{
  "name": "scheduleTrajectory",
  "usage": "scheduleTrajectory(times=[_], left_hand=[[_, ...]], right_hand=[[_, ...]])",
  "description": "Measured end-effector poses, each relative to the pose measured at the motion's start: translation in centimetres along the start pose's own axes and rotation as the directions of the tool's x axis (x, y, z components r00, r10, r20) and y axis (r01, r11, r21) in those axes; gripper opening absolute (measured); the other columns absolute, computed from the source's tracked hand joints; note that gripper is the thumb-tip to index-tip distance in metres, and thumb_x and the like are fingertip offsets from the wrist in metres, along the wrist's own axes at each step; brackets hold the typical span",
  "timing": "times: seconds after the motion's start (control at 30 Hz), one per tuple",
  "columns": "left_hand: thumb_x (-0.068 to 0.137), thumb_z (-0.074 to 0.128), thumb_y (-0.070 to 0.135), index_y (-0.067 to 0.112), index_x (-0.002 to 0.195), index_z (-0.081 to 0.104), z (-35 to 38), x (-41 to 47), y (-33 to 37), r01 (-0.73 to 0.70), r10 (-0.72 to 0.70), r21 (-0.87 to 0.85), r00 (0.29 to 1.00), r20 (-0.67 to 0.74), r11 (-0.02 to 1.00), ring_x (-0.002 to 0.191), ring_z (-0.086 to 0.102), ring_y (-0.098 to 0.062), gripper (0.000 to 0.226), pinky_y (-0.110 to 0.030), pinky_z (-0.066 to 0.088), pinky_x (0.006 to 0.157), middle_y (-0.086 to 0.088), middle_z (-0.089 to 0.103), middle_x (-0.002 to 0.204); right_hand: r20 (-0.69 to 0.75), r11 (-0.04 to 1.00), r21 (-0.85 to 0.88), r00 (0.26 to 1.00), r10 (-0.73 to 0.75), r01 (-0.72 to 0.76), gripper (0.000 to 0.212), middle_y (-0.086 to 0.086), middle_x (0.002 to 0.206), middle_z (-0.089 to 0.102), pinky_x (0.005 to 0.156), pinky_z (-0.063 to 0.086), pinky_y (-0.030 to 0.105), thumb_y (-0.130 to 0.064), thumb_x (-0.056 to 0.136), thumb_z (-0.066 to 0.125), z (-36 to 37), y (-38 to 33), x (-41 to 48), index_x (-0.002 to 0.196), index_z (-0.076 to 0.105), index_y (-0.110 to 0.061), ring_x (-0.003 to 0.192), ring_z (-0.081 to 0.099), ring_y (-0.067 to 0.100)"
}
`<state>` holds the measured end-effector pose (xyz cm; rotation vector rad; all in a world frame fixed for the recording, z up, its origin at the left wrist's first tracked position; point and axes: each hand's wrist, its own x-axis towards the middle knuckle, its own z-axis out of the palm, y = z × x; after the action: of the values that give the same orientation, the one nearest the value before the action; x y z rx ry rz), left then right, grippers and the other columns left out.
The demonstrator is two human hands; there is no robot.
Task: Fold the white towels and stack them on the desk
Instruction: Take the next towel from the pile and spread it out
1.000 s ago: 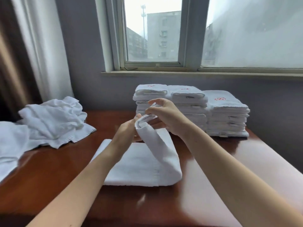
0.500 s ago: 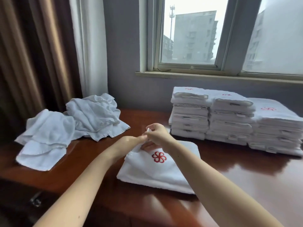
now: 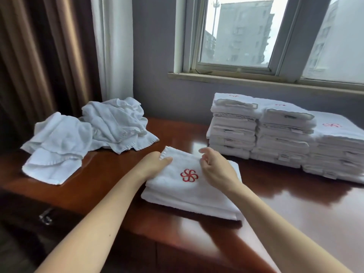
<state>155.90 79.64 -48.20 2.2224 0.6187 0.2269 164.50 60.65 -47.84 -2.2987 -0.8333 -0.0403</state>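
The folded white terry towel [image 3: 189,196] lies front and centre on the glossy brown wooden worktop [image 3: 299,205]. Behind it to the left lie crumpled white cloth towels [image 3: 94,133] in a heap. Behind it to the right stand stacks of folded white towels [image 3: 279,138].

You have one folded towel [image 3: 189,196] at 12 o'clock, close in front of you. Two hands are in view, your left hand [image 3: 153,166] and your right hand [image 3: 216,170]. At 2 o'clock you have three stacks: left stack [image 3: 233,125], middle stack [image 3: 283,138] and right stack [image 3: 338,150]. Their layers sit too tight to count surely. At 10 o'clock there are two crumpled heaps, near heap [image 3: 57,146] and far heap [image 3: 116,123]. One surface [image 3: 295,213] carries them all.
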Motion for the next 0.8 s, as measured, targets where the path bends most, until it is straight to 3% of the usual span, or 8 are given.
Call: scheduleTrajectory(times=[0.17,0.27,0.37,0.43,0.5,0.57,0.67,0.8], left_hand=[[0.102,0.045,0.038,0.008,0.099,0.069,-0.8,-0.2,-0.9,0.088,-0.079,-0.235,0.996,0.050,0.968,0.089,0.069,-0.024,0.039,-0.038,0.053,0.085,-0.007,0.072,0.096],[0.099,0.051,0.034,0.010,0.095,0.060,-0.8,0.0,-0.7,0.063,-0.061,0.036,0.997,-0.055,0.997,0.073,0.057,-0.017,0.026,-0.033,0.044,0.069,-0.001,0.060,0.082],[0.095,0.052,0.028,0.019,0.134,0.044,0.1,-0.2,-0.2,-0.031,0.132,0.369,0.959,-0.252,0.929,0.117,0.052,-0.023,0.041,-0.038,0.043,0.095,-0.002,0.053,0.126],[0.095,0.046,0.022,0.026,0.138,0.046,1.3,-0.6,0.8,-0.240,0.372,0.396,0.878,-0.302,0.886,0.129,0.044,-0.020,0.043,-0.038,0.036,0.104,0.002,0.049,0.138],[0.100,0.039,0.021,0.028,0.135,0.052,2.8,-0.6,1.5,-0.378,0.470,0.396,0.868,-0.163,0.837,0.137,0.039,-0.015,0.039,-0.036,0.029,0.112,0.008,0.051,0.141],[0.105,0.030,0.026,0.030,0.143,0.046,4.1,-0.4,1.0,-0.349,0.395,0.481,0.919,0.006,0.804,0.147,0.023,-0.013,0.041,-0.037,0.012,0.121,0.010,0.042,0.151],[0.106,0.021,0.036,0.035,0.151,0.032,4.5,-0.1,-0.4,-0.265,0.289,0.540,0.956,0.041,0.799,0.150,0.008,-0.009,0.047,-0.038,0.004,0.122,0.011,0.024,0.161],[0.105,0.024,0.040,0.036,0.151,0.032,4.1,0.4,-0.9,-0.309,0.303,0.464,0.949,0.090,0.830,0.150,0.008,-0.009,0.047,-0.034,0.007,0.120,0.011,0.025,0.160]], right_hand=[[0.125,0.932,-0.340,0.989,-0.084,0.122,0.046,0.002,0.125,0.056,0.108,0.026,0.037,-0.051,0.100,0.028,2.1,1.0,-1.3,0.119,0.054,-0.018,0.126,0.044,0.023],[0.122,0.901,-0.408,0.987,-0.103,0.145,0.058,0.001,0.137,0.048,0.114,0.015,0.037,-0.059,0.099,0.022,2.8,1.3,-1.5,0.134,0.045,-0.019,0.135,0.034,0.022],[0.116,0.891,-0.426,0.987,-0.116,0.155,0.062,0.003,0.142,0.045,0.114,0.013,0.038,-0.060,0.099,0.020,3.0,1.4,-1.5,0.139,0.041,-0.018,0.137,0.032,0.025],[0.114,0.888,-0.434,0.987,-0.112,0.151,0.060,0.004,0.144,0.043,0.114,0.014,0.038,-0.057,0.100,0.020,3.0,1.3,-1.6,0.140,0.040,-0.017,0.137,0.031,0.025],[0.118,0.882,-0.442,0.986,-0.121,0.161,0.053,0.003,0.143,0.044,0.113,0.016,0.038,-0.050,0.101,0.022,3.0,1.4,-1.6,0.140,0.039,-0.018,0.137,0.032,0.025],[0.112,0.886,-0.429,0.984,-0.138,0.173,0.046,0.001,0.141,0.045,0.112,0.017,0.036,-0.041,0.103,0.024,2.8,1.8,-1.7,0.140,0.040,-0.019,0.137,0.033,0.024],[0.052,0.883,-0.446,0.989,-0.142,0.150,0.048,-0.002,0.141,0.048,0.112,0.018,0.034,-0.039,0.101,0.026,2.3,2.6,-1.9,0.144,0.040,-0.024,0.134,0.035,0.021],[0.048,0.895,-0.442,0.998,-0.039,0.056,0.054,-0.002,0.153,0.038,0.117,0.010,0.046,-0.051,0.099,0.024,1.3,4.0,-2.1,0.149,0.035,-0.032,0.145,0.023,0.018]])
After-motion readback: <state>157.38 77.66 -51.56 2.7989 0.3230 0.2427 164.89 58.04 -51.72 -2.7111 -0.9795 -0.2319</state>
